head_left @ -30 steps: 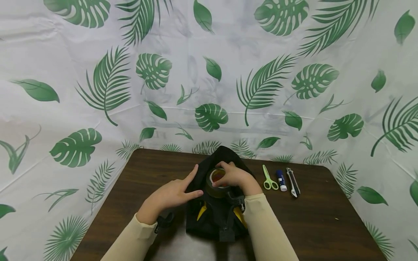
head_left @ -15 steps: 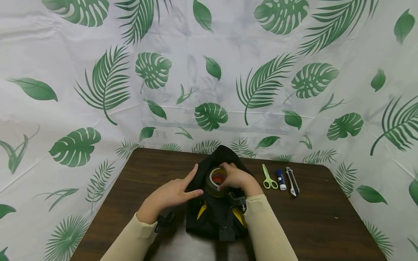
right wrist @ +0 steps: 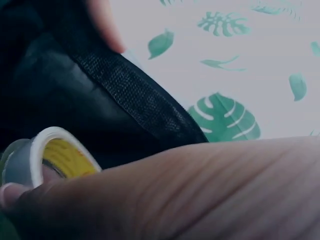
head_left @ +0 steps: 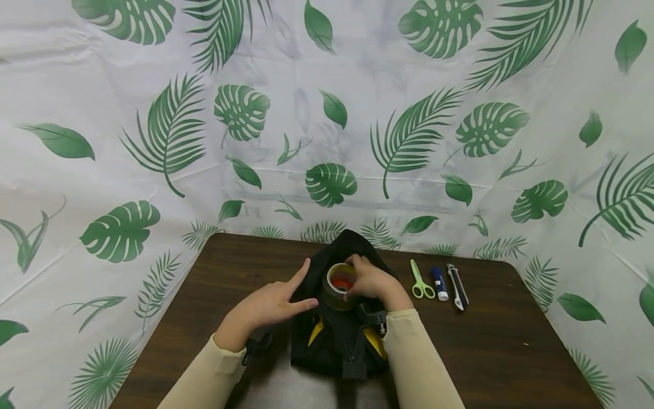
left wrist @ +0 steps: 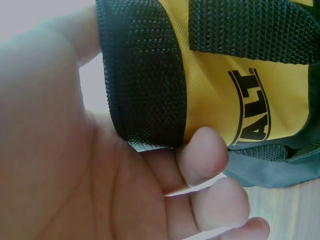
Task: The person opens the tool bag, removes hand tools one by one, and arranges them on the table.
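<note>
A black and yellow tool bag [head_left: 319, 352] stands on the table with its mouth open. My left hand [head_left: 265, 309] grips its left edge; in the left wrist view, the bag's black mesh rim [left wrist: 150, 75] lies between thumb and curled fingers [left wrist: 205, 157]. At the bag's mouth, my right hand [head_left: 375, 284] holds a roll of tape [head_left: 334, 298] by its right side. Something red [head_left: 341, 278] shows through the roll's hole. In the right wrist view, the tape roll [right wrist: 37, 160] has a yellow inner face, and a thumb [right wrist: 12, 195] lies against it.
Right of the bag, green-handled scissors [head_left: 421, 284], a blue and white glue stick [head_left: 440, 284] and a utility knife [head_left: 458, 287] lie in a row on the dark wooden table [head_left: 490, 341]. A leaf-patterned white curtain [head_left: 286, 113] hangs behind the table.
My right hand has shifted slightly right, its fingers moving from over the tape roll's hole to its right side. More of the hole and the red inside show. My left hand has stayed put.
</note>
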The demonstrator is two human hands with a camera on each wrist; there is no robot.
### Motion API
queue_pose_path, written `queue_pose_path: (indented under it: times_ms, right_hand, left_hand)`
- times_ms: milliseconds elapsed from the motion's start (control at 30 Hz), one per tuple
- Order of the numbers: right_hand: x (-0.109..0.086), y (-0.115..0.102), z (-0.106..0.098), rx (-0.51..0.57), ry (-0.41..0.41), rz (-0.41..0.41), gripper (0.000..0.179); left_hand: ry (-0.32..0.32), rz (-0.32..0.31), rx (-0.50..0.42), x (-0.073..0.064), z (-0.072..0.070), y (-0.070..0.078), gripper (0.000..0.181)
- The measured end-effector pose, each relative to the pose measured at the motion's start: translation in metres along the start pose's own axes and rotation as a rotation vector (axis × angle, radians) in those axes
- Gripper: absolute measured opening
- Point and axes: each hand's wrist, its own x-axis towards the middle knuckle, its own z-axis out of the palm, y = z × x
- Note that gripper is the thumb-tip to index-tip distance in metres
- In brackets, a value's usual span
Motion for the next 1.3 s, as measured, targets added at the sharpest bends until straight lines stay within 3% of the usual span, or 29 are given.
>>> queue_pose_path:
  times_ms: [267, 733, 1033, 1300]
  right_hand:
    - [-0.004, -0.003, -0.003, 0.15, 0.039, -0.021, 0.092]
    - [-0.025, -0.008, -0.019, 0.097, 0.126, -0.134, 0.093]
    - [-0.042, -0.008, -0.025, 0.097, 0.219, -0.267, 0.094]
    - [-0.05, -0.007, -0.026, 0.257, 0.205, -0.301, 0.099]
  left_hand:
    - [-0.003, -0.006, -0.004, 0.0, 0.001, -0.002, 0.097]
    - [-0.003, 0.0, -0.01, 0.0, 0.0, -0.001, 0.098]
    - [-0.009, -0.008, 0.002, -0.002, 0.0, 0.002, 0.099]
    - [-0.006, -0.007, 0.0, 0.002, 0.002, 0.0, 0.098]
